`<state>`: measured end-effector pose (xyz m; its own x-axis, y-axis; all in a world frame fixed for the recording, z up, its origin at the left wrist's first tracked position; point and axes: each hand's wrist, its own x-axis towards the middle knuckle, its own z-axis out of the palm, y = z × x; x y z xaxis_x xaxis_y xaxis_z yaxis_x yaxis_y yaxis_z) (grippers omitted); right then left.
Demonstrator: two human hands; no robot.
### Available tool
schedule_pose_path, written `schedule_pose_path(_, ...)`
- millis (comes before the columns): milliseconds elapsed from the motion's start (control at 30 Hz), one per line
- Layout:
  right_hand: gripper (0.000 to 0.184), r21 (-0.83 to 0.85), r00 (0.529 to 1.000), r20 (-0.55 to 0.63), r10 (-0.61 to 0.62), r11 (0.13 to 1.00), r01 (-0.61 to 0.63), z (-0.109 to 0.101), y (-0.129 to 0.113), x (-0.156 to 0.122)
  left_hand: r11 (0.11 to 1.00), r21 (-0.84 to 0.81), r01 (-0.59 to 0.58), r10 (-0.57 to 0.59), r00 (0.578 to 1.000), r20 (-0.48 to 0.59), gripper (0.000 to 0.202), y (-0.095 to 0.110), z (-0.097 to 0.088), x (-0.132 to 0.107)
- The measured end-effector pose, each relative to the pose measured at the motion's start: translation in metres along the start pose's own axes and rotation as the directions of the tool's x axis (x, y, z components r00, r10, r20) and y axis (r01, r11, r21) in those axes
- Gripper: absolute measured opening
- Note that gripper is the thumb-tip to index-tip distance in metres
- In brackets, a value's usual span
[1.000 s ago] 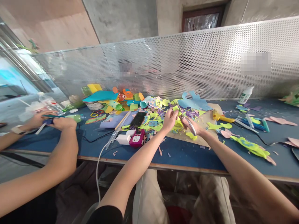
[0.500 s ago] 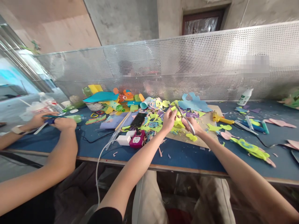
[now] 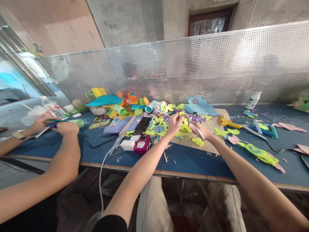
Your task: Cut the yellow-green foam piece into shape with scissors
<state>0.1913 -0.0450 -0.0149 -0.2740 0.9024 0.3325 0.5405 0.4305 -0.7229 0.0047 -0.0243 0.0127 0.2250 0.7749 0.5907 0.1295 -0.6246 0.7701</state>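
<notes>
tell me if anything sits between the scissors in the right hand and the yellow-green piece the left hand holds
Nothing visible does. The scissors in the right hand already meet the yellow-green piece pinched by the left hand.

Scrap-strewn blue table (image 3: 193,161)

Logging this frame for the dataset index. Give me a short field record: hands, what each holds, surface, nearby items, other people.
left hand: pinches a yellow-green foam piece
right hand: grips scissors, blades toward the foam piece
surface: blue table with a brown cardboard sheet under the hands
nearby: scrap pile, black phone, magenta power strip, yellow glue gun, white glue bottle
other people: co-worker's hands at the left, holding a dark item, unclear
backdrop: perforated metal screen
</notes>
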Motion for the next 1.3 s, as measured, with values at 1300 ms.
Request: schedule_pose_path(1300,0.029,0.138,0.892,-0.451,0.029,0.99,0.038,-0.007,-0.008,0.001,0.997,0.066,0.034,-0.042,0.992,0.121,0.045,-0.005,-0.008,0.005)
